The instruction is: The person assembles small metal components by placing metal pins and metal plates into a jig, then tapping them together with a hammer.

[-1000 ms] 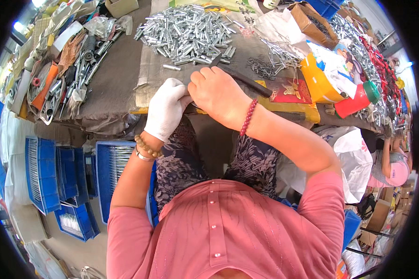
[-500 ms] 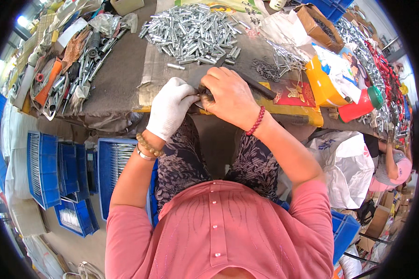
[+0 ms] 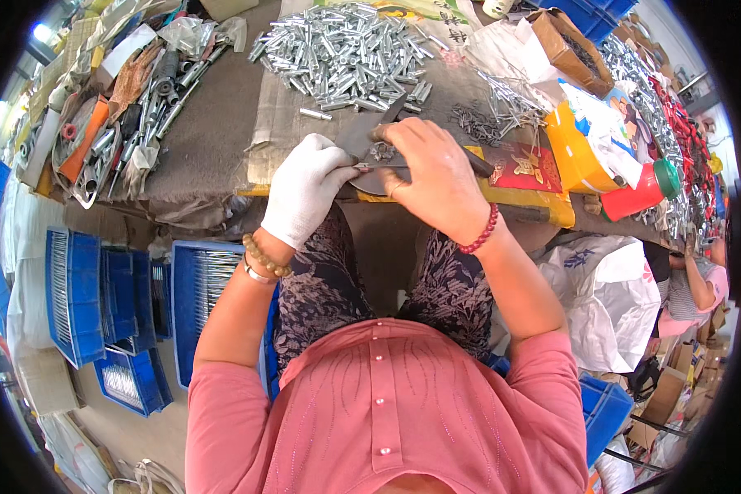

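Note:
My left hand (image 3: 305, 185), in a white glove, pinches the end of a thin metal rod (image 3: 379, 166) at the table's near edge. The rod points right, toward my bare right hand (image 3: 436, 173). My right hand's thumb and fingers are spread apart around the rod and some small dark bits (image 3: 381, 151). It appears to hold nothing; its far fingers are partly hidden. Under and beyond both hands lies a dark flat metal piece (image 3: 361, 132) with a pointed end. A dark bar (image 3: 479, 163) shows right of my right hand.
A heap of silvery metal sleeves (image 3: 346, 58) lies farther back. Dark small screws or pins (image 3: 477, 123) and thin rods (image 3: 510, 99) lie to the right, near a yellow container (image 3: 570, 148) and a red bottle (image 3: 634, 193). Tools (image 3: 148, 107) fill the left; blue bins (image 3: 74, 296) stand below.
My right hand has opened its fingers and shifted slightly right, uncovering the rod and dark bits. My left hand keeps its pinch, almost unmoved.

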Demonstrator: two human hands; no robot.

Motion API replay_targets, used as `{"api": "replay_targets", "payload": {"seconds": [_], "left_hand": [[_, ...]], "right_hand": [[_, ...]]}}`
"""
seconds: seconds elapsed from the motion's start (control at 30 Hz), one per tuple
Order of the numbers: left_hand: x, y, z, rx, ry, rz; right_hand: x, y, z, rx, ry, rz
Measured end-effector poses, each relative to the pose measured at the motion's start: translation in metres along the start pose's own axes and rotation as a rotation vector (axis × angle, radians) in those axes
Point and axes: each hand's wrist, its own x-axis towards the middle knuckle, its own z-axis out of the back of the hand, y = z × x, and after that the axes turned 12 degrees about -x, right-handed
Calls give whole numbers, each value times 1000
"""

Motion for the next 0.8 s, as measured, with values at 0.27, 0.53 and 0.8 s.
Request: {"api": "replay_targets", "payload": {"seconds": [0.27,0.53,0.8], "left_hand": [[2,-6,1,-8,14,-5],[1,-4,1,-30,7,-20],[1,-5,1,1,-2,-32]], "right_hand": [[15,-31,-18,22,59,99],[40,-34,-47,8,210,292],[21,-35,-9,126,196,92]]}}
